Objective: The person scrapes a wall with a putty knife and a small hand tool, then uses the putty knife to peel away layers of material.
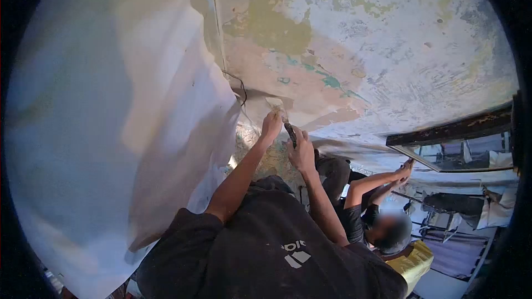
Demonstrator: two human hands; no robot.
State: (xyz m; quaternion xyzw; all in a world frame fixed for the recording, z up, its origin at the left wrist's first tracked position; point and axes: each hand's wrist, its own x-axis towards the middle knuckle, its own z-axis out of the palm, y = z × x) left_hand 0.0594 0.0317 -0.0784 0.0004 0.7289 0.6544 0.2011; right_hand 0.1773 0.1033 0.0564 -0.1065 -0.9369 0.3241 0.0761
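My right hand [301,150] is wrapped round the dark handle of a scraper [290,130], which points up toward the wall. Just left of it, my left hand [271,124] has its fingers closed at the scraper's blade end. The pale, flat blade lies close to the wall [327,55]; whether it touches is hard to make out. Peeling paint in white, beige, olive and green patches covers that wall.
A large white sheet [166,105] hangs along the left. A thin dark cable [243,89] runs beside it. On the right, a co-worker [360,199] raises both hands near a dark-framed window or mirror [454,144]. Dark cloth [454,205] hangs on a rack behind.
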